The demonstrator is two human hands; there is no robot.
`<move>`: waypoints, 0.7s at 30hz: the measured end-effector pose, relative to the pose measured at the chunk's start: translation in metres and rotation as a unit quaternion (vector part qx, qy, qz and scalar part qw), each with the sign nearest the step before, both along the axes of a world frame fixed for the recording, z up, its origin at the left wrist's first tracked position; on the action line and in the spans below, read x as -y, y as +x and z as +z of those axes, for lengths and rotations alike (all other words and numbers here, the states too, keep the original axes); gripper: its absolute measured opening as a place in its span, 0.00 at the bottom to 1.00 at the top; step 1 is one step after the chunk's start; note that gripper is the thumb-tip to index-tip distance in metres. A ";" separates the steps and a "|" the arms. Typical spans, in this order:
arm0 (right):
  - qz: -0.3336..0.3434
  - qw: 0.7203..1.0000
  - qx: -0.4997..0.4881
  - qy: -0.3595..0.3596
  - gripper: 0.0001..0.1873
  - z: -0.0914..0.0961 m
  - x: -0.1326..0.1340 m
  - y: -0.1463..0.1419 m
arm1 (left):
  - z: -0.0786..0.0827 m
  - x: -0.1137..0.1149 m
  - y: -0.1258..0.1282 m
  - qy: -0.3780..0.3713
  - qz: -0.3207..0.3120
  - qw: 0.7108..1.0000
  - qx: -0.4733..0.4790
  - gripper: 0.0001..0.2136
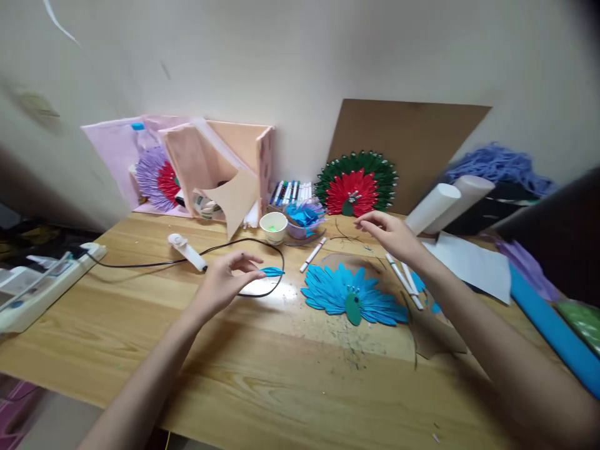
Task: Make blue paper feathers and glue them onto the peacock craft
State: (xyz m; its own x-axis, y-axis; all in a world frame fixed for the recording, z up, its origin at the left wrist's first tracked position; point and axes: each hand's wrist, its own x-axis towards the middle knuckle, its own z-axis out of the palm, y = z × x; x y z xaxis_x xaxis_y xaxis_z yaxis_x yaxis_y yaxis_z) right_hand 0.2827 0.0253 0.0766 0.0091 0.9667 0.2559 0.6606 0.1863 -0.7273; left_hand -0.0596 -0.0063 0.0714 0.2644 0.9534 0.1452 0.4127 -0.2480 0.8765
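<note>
My left hand [234, 275] pinches a narrow blue folded petal [272, 272] between thumb and fingertips, above the table beside a black cord loop. Right of it, flat on the wood, lies a fan of layered blue petals [332, 290] with a green oval body [353, 309] at its lower middle. My right hand [387, 234] hovers behind this fan, fingers loosely bent and slightly apart, with nothing visible in them. Just beyond that hand, a red and dark green petal fan [354, 187] leans upright. Dark clippings [351, 350] are scattered in front of the blue fan.
A white glue gun [186, 251] lies at left, its black cord [140, 266] running to a power strip [51, 281]. At the back stand a paper cup [273, 227], a bowl of blue pieces [304, 220] and a pink box [218, 162]. White markers [404, 275] and paper rolls [434, 207] are at right.
</note>
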 end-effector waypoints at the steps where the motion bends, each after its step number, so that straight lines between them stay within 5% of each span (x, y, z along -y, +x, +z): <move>1: -0.007 1.000 0.006 -0.022 0.13 -0.007 0.007 0.015 | 0.001 -0.007 0.012 -0.018 -0.029 0.999 0.005 0.12; 5: -0.043 0.989 0.056 -0.131 0.12 -0.040 0.036 0.049 | 0.003 -0.030 0.055 -0.059 -0.096 0.994 0.009 0.10; 8: -0.047 0.988 0.032 -0.144 0.12 -0.053 0.051 0.057 | 0.000 -0.041 0.084 -0.053 -0.131 0.990 -0.004 0.08; 14: -0.074 0.990 -0.013 -0.123 0.12 -0.043 0.068 0.066 | -0.005 -0.051 0.126 -0.040 -0.193 0.980 -0.021 0.07; 21: 0.006 0.986 0.010 -0.169 0.11 -0.047 0.058 0.054 | -0.005 -0.067 0.124 -0.011 -0.203 0.976 -0.073 0.08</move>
